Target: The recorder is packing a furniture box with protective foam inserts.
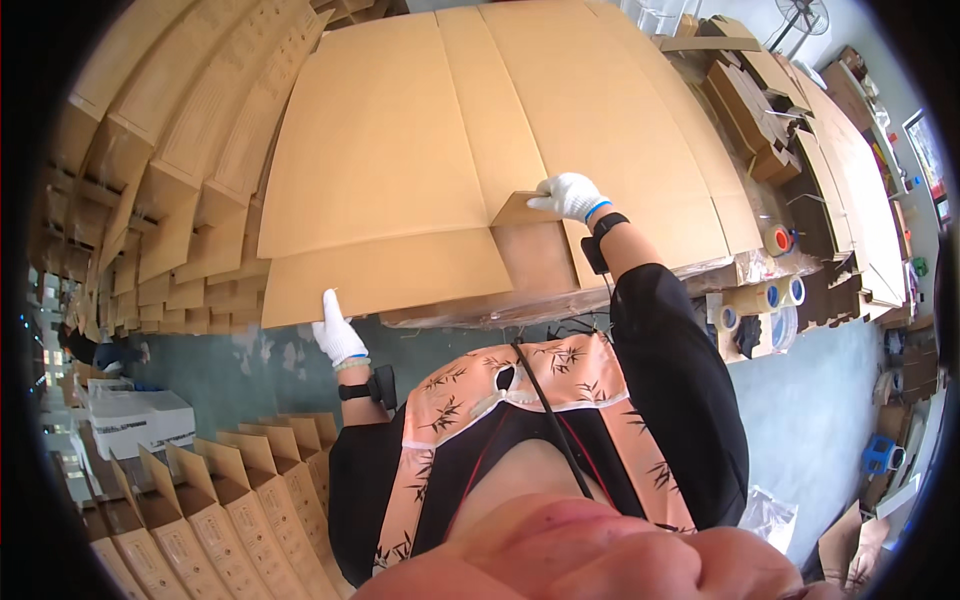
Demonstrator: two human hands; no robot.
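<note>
The flat cardboard sheet [390,180] looks light, stiff and floppy-wide; left hand [336,335] pinches its near edge, right hand [568,195] grips a flap.

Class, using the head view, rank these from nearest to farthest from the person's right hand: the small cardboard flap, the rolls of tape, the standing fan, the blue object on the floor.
1. Small cardboard flap: under the right hand, touching it.
2. Rolls of tape: to the right, at the table's edge.
3. Standing fan: far top right.
4. Blue object: lower right, on the floor.
Fan and blue object are close to call.
</note>
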